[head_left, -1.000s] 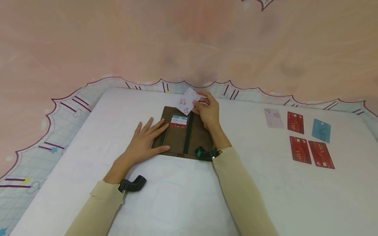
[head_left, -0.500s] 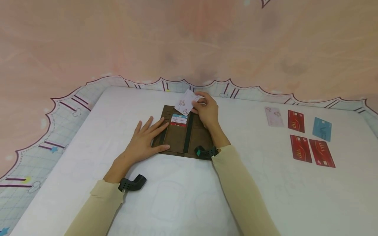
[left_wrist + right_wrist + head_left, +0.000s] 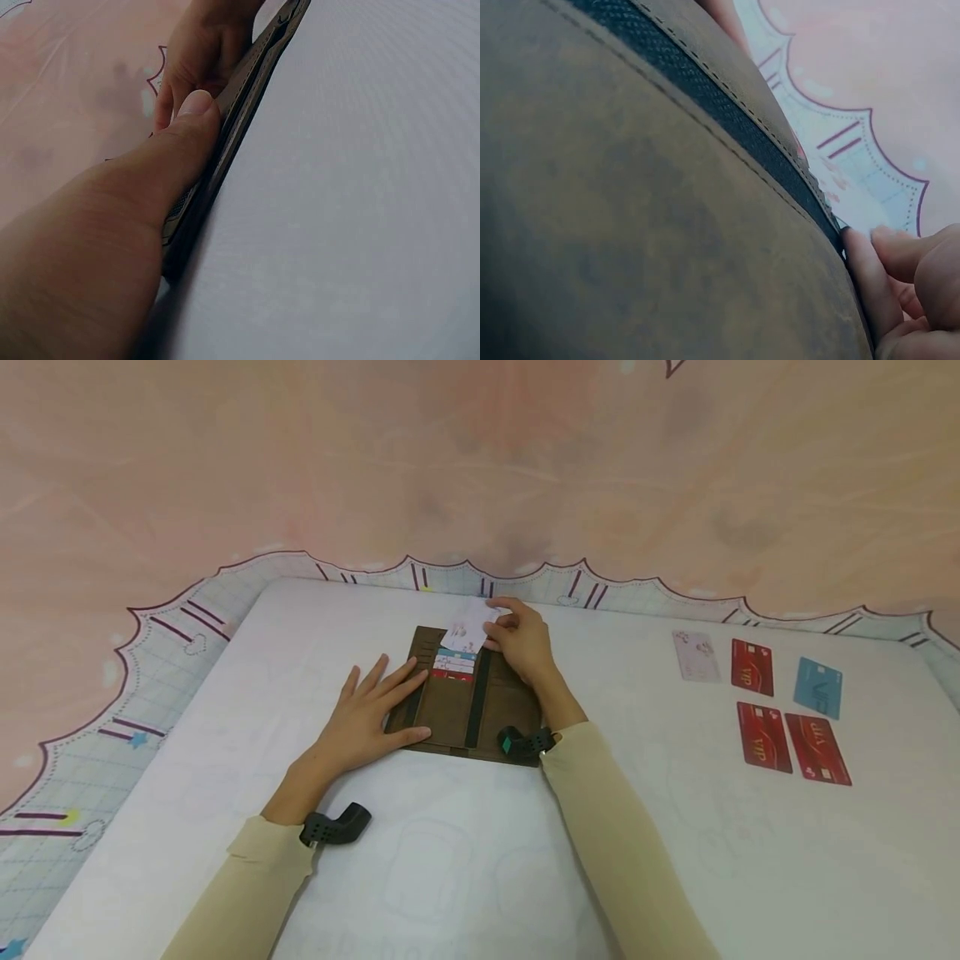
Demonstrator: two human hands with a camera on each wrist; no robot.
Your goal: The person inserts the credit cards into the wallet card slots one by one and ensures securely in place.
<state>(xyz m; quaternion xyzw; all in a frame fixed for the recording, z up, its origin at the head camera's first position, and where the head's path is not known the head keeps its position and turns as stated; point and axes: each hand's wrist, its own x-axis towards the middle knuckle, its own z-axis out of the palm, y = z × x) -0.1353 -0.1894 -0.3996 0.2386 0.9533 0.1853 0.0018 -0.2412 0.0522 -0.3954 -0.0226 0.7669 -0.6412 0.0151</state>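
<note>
An open brown wallet (image 3: 450, 714) with a dark elastic band lies on the white table. Blue, white and red card edges (image 3: 454, 665) show stacked in its left-side slots. My left hand (image 3: 371, 718) lies with fingers spread over the wallet's left side, thumb on its near part; the left wrist view shows the thumb (image 3: 191, 124) along the wallet's edge. Between thumb and fingers my right hand (image 3: 521, 639) pinches a pale flowered card (image 3: 467, 627) at its right edge. That card's lower end overlaps the wallet's top edge, just above the stacked cards.
To the right on the table (image 3: 637, 827) lie a pale flowered card (image 3: 696, 657), a blue card (image 3: 818, 688) and several red VIP cards (image 3: 763, 737). A pink patterned cloth (image 3: 480, 468) with a scalloped border spans the back.
The pale card in my right hand has turned more upright and come down slightly toward the wallet's slots. My left hand stays in place on the wallet.
</note>
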